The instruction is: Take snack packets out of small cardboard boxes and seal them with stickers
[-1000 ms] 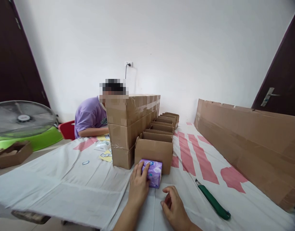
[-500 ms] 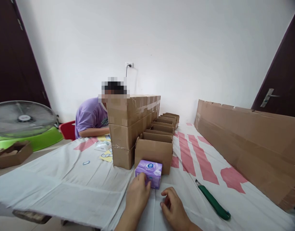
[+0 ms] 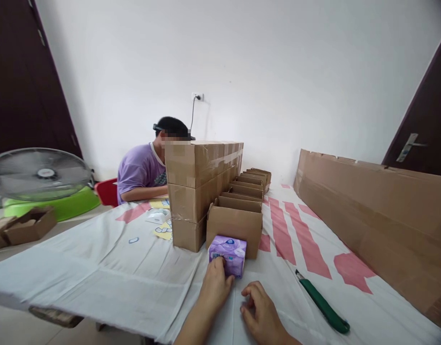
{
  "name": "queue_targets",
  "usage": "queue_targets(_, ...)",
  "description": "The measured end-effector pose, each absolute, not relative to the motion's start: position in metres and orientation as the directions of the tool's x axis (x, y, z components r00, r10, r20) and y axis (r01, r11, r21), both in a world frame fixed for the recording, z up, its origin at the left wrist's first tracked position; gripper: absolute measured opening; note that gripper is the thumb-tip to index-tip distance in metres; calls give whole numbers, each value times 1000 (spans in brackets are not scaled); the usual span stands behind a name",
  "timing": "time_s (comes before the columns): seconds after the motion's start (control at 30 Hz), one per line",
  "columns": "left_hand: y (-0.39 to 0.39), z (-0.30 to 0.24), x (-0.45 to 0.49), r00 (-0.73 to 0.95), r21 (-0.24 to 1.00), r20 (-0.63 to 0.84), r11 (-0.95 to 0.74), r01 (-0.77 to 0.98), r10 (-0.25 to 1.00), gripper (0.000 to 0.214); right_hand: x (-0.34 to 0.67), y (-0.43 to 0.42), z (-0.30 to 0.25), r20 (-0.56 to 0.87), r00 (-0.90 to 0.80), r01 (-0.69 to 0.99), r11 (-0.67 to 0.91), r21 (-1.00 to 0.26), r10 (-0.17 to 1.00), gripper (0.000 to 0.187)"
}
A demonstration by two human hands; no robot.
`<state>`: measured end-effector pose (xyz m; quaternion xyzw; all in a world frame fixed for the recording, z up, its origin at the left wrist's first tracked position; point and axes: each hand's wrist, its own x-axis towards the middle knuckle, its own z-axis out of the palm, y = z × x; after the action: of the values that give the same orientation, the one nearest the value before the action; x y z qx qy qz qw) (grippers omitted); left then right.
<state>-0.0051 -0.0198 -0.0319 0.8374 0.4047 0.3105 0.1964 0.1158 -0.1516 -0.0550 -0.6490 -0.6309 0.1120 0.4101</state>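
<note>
A purple soft pack of tissues rests on the cloth-covered table, close to the front of the nearest open cardboard box. My left hand is at the pack's near left side, its curled fingers pressed to the wrapper; the fingertips are partly hidden. To the right, my right hand hovers just over the cloth with loosely bent fingers, thumb apart from them and nothing held. Farther right lies a green utility knife, blade end pointing away from me.
Taped cartons form a stacked wall left of the row of open boxes. A long cardboard panel stands along the right. Across the table sits a person in a purple shirt. A fan and small boxes are at left.
The view has shifted slightly, moving everything a little rightward. The tissue pack has tilted a bit under my left fingers, which have curled against it. My right hand holds nearly the same pose.
</note>
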Motion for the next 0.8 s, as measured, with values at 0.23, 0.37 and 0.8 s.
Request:
queue_targets(0.23,-13,-46,-5,584,627,367,-656,419,724,57,114,-152,-50,355,172,733,121,-670,919,28)
queue_targets(0.37,-14,-46,-6,632,651,324,-651,391,704,69,111,-153,-46,354,163,744,121,-657,921,25)
queue_targets(0.8,-34,-23,-11,734,550,218,-702,452,643,41,110,-155,-45,365,154,766,122,-631,918,20)
